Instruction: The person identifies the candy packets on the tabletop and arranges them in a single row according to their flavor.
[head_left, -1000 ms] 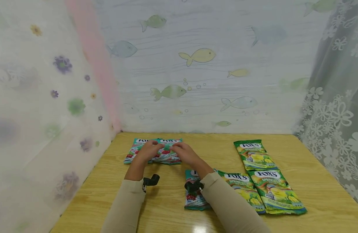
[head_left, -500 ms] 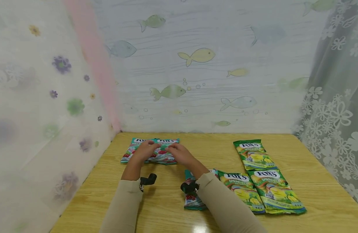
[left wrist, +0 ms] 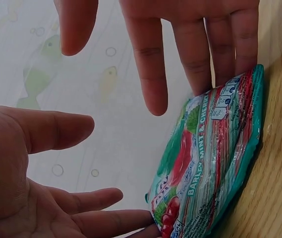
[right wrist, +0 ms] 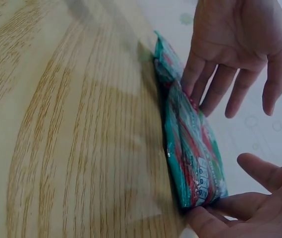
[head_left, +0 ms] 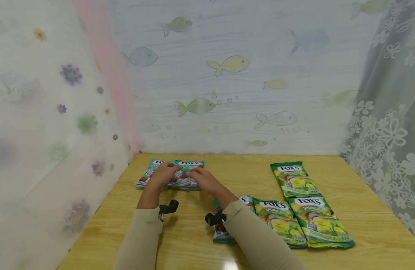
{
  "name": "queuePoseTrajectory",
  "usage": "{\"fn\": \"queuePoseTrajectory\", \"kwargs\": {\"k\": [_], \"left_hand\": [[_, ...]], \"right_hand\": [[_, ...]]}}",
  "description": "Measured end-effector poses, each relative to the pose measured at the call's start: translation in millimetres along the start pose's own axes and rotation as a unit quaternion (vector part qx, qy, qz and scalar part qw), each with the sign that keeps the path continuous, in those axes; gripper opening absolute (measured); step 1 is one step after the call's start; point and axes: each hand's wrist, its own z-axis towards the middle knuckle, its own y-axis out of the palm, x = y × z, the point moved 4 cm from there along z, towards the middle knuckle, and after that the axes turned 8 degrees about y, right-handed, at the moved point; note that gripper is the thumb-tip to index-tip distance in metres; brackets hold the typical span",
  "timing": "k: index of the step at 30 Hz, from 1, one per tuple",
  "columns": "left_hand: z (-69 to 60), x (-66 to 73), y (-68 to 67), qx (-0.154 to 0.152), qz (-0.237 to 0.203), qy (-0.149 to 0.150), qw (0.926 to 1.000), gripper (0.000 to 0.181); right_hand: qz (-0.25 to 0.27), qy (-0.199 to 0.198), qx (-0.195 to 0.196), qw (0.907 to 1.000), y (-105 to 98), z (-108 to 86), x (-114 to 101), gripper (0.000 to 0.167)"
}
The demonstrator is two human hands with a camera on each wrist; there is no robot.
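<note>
Two teal-and-red Fox's candy bags lie side by side at the back left of the table. My left hand reaches over the seam between them, partly covering the left bag. At the near right of the other bag is my right hand. In the left wrist view both hands have fairly straight fingers against opposite ends of this candy bag, thumbs held off it. The right wrist view shows my right fingertips at the bag's lower end and my left fingers where the two bags meet.
A third teal candy bag lies in front, partly hidden under my right forearm. Beside it are three green-and-yellow Fox's bags, at the front, front right and back right. Patterned curtains border the wooden table.
Both hands have slid left, and the two teal candy bags at the back have shifted left with them. The green bags have stayed in place.
</note>
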Motion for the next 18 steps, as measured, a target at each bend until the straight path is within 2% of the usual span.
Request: {"fn": "queuePoseTrajectory", "kwargs": {"k": [11, 18], "left_hand": [[-2.8, 3.8, -0.7, -0.002, 0.013, 0.0, 0.9999, 0.082], [-4.4, 9.1, -0.1, 0.0, 0.027, 0.009, 0.9996, 0.079]], "right_hand": [[-0.018, 0.002, -0.005, 0.9998, 0.6, 0.3, 0.5, 0.058], [-0.025, 0.006, 0.004, 0.9997, -3.1, -8.0, -2.1, 0.07]]}}
